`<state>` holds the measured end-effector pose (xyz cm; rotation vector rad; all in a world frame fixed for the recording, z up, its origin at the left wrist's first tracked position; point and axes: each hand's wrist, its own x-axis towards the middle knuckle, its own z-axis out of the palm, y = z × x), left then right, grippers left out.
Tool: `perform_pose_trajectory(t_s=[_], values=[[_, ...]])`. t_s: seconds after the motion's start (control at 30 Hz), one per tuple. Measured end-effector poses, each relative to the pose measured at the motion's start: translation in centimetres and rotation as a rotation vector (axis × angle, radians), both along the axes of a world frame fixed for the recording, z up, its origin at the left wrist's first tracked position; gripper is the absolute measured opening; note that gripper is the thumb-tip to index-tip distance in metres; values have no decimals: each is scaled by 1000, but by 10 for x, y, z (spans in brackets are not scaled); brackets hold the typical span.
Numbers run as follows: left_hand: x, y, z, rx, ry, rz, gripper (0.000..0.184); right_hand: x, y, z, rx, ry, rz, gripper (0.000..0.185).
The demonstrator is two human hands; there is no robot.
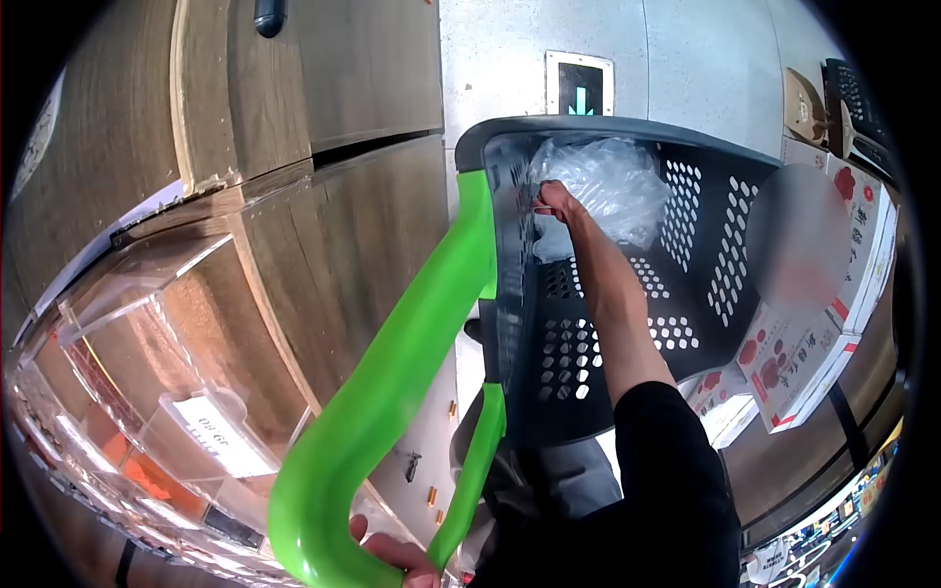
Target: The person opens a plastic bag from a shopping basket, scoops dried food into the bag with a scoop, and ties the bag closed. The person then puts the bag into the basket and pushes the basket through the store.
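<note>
A black perforated shopping basket [722,155] with a bright green handle [363,382] fills the middle of the view. At the bottom, my left hand [400,561] is closed round the curved end of this handle. My right hand [555,201] reaches down into the basket, its arm in a black sleeve crossing over the basket's side. Its fingers are pinched on the left edge of a crumpled clear plastic bag [613,191], which lies in the basket's far end. Whatever may be inside the bag cannot be made out.
Wooden cabinets [363,225] stand close on the left, with clear display bins [196,392] and a price tag [221,431]. White printed cartons [799,363] are stacked at the right. A floor sign [580,86] with a green arrow lies beyond the basket. Small orange bits [431,497] litter the floor.
</note>
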<state>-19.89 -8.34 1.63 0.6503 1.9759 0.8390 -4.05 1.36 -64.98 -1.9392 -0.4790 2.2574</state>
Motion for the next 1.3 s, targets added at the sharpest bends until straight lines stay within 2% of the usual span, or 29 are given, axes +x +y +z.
perform_pose_trajectory(t_s=[0.03, 0.1, 0.17, 0.2, 0.27, 0.37, 0.4, 0.43, 0.5, 0.57, 0.63, 0.67, 0.7, 0.77, 0.83, 0.87, 0.93, 0.97, 1.03, 1.1, 1.13, 1.17, 1.2, 1.23, 1.27, 1.3], values=[[-2, -1, 0, -12, -49, 17, 61, 1, -13, 4, -19, 30, -83, 31], [-7, -5, -1, -8, -12, 43, 62, 2, -30, 54, -8, 43, -267, 33], [-4, -7, 3, -93, 68, 41, 47, 18, -40, 122, 15, 158, -310, 35], [-7, -6, 0, -133, 93, -54, 47, 29, -47, 151, 18, 232, -343, 35], [-7, 7, 3, -172, 59, -108, 46, 41, -58, 245, 19, 381, -392, 30], [-8, 10, 3, -154, -74, -101, 45, 56, -69, 327, -50, 476, -321, 32], [-6, 13, 7, -136, -6, -132, 46, 54, -67, 338, -22, 321, -155, 34], [-7, 9, 5, -56, -52, -125, 47, 52, -65, 336, 5, 165, 3, 36], [-9, 9, 4, -107, 16, -159, 48, 51, -54, 276, 162, 35, -48, 44], [-11, 9, 7, -124, -32, -144, 51, 43, -26, 186, 264, -104, -110, 38], [-14, 2, 4, -112, -113, -88, 54, 32, 0, 93, 360, -213, 44, 30], [-15, -2, 6, -99, -93, -84, 54, 26, 6, 46, 349, -161, 56, 30], [-16, -7, 4, -100, -79, -83, 53, 11, 12, 46, 260, -145, 124, 28], [-24, -11, -15, -33, -80, -123, 57, -10, -1, 22, 121, -35, -34, 23], [-28, -9, -11, 91, -96, -165, 62, -4, -22, 30, 116, 54, -167, 20], [-23, -10, -9, 62, 19, -194, 60, -4, -23, 39, 132, 106, -232, 19], [-16, -3, -1, -8, -23, -130, 54, 11, -29, 87, 121, 181, -261, 15], [-14, 2, 0, -53, -69, -99, 51, 18, -30, 141, 139, 223, -289, 16], [-14, 3, -3, -62, -100, -95, 48, 42, -42, 195, 206, 392, -301, 11], [-11, 7, 1, -13, -1, -153, 49, 51, -39, 333, 113, 276, -370, 21], [-12, -1, -11, 247, 216, -256, 49, 58, -43, 381, 126, 310, -421, 20], [-9, -4, -6, 83, 97, -194, 48, 68, -47, 417, 179, 346, -383, 20], [-5, -8, -2, 216, 254, -142, 50, 60, -46, 493, 246, 236, -337, 19], [-12, -15, 1, 188, 262, -250, 54, 48, -49, 549, 308, 115, -310, 16], [-6, -34, 3, 341, 414, -193, 54, 64, -48, 571, 484, 234, -18, 25], [1, -55, 30, 440, 440, -68, 58, 54, -43, 619, 556, 247, 137, 26]])
